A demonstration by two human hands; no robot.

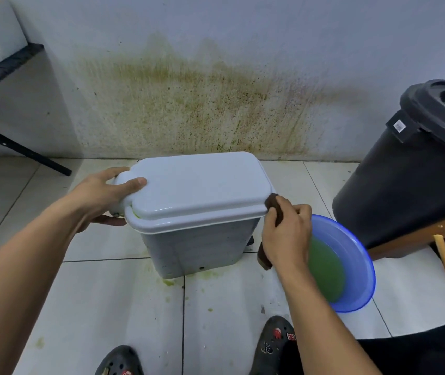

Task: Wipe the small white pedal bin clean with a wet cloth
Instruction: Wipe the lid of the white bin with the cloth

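Head view: white pedal bin (197, 212) on tiled floor (102, 307) by stained wall (188, 104). Our left hand (102, 196) grips its hinge end, right hand (286, 234) presses brown cloth (272, 204) against lid corner. Lid looks clean; green grime at base remains.

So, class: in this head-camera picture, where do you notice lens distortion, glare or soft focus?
Head view: wide-angle bending curves the floor tile lines and stretches the forearms toward the corners; soft, even light gives only a faint sheen on the white bin's lid; the left hand, the right hand with the brown cloth, and the blue basin look reasonably sharp.
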